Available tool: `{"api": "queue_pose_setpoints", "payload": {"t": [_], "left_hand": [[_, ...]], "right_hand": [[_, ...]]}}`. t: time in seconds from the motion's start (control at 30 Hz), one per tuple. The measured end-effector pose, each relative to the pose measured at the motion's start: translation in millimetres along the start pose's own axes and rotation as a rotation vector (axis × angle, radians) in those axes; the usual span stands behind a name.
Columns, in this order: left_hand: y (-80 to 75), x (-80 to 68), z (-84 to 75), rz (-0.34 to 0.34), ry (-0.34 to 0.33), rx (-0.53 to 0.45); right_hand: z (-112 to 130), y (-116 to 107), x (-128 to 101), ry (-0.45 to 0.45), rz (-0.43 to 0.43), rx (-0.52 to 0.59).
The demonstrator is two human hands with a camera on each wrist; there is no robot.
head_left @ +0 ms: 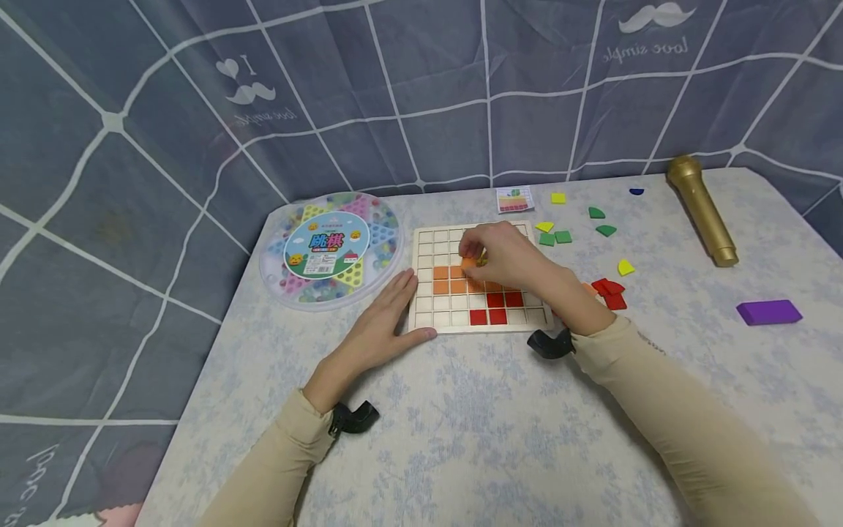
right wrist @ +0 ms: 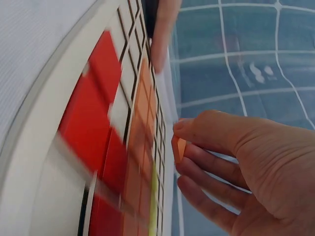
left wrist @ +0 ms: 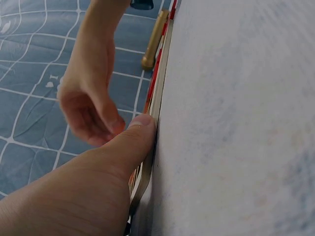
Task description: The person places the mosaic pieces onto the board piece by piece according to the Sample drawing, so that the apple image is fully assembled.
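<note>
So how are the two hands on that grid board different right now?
The left hand lies flat with straight fingers against the wooden grid board's left edge; the right hand hovers curled over the grid. The left holds nothing; the right pinches an orange tile. Both wear beige sleeves.

Even, soft light fills all 3 views, with no glare. In the head view the hands cast only faint shadows on the surface [head_left: 461,410], and the backdrop's grid lines bow toward the edges from wide-lens distortion. The right wrist view is blurred: the board [right wrist: 74,147] smears near the bottom. In the left wrist view, the near thumb [left wrist: 123,147] is soft.
</note>
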State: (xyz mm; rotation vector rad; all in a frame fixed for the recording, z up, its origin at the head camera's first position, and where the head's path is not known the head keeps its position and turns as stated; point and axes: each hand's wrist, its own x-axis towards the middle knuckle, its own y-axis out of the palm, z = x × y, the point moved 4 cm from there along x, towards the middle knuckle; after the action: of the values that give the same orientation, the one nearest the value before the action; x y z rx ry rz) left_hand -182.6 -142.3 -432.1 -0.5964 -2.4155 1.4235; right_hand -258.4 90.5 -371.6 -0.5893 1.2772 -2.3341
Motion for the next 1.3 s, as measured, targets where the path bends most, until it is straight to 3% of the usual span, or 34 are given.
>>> {"api": "queue_pose_setpoints", "payload": {"t": [0.27, 0.43, 0.83, 1.07, 1.3], "left_hand": [[-1.0, 1.8, -1.6, -0.002, 0.005, -0.001], [-1.2, 2.1, -2.0, -0.002, 0.017, 0.002], [-2.0, 1.5, -0.1, 0.015, -0.006, -0.016], [-1.3, 1.8, 0.3, 0.007, 0.0, -0.011], [-1.1, 0.9, 0.7, 0.009, -0.01, -0.016]], "right_hand": [[19.9, 25.3, 31.7, -0.045, 0.023, 0.045], [23.2, 40.0, 38.3, -0.039, 0.031, 0.087], [29.8, 52.5, 35.5, -0.04, -0.01, 0.099], [25.3, 49.3, 25.6, 0.006, -0.036, 0.037], [26.3, 48.6, 17.9, -0.062, -0.021, -0.009]]}}
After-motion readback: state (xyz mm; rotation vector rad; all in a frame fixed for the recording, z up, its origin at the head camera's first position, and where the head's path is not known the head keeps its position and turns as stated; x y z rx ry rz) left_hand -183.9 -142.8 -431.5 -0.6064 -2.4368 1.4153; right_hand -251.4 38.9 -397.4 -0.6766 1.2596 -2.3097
